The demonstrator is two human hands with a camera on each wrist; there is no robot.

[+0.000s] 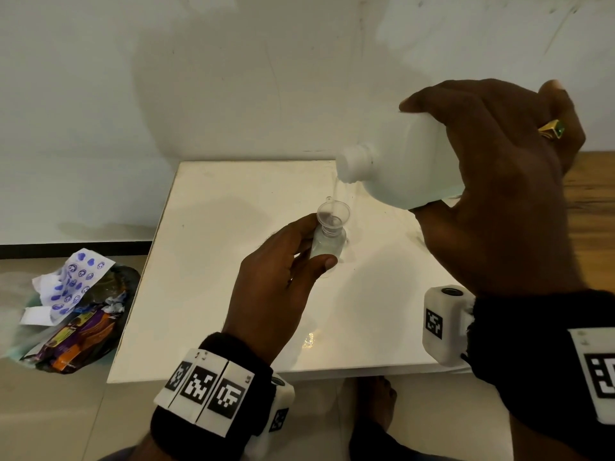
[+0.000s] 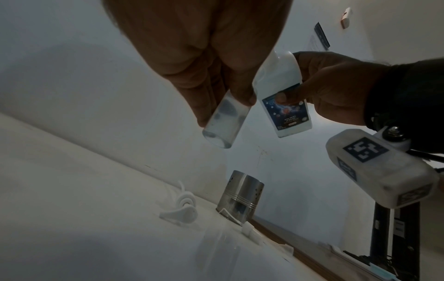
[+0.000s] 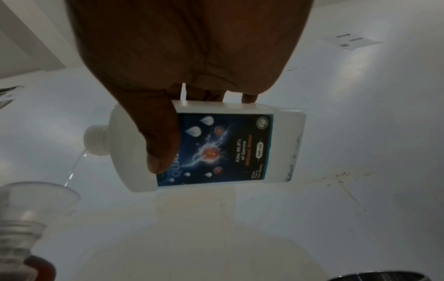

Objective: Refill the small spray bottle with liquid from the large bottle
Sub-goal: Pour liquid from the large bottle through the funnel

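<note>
My left hand [image 1: 289,261] grips the small clear spray bottle [image 1: 327,247], lifted above the white table [image 1: 233,294]. A clear funnel [image 1: 332,212] sits in its open neck. My right hand [image 1: 499,181] holds the large white bottle [image 1: 399,168] tipped on its side, mouth pointing left and down over the funnel. A thin stream [image 3: 74,167] runs from the large bottle [image 3: 216,144] into the funnel [image 3: 36,197]. From the left wrist, the small bottle [image 2: 223,121] shows liquid inside, and the large bottle [image 2: 283,95] is behind it.
A steel perforated cup [image 2: 240,197], a white cap piece [image 2: 180,209] and the spray head [image 2: 252,233] lie on the table's right part. A bag of rubbish [image 1: 73,314] sits on the floor to the left. A wooden surface [image 1: 589,181] adjoins the table's right.
</note>
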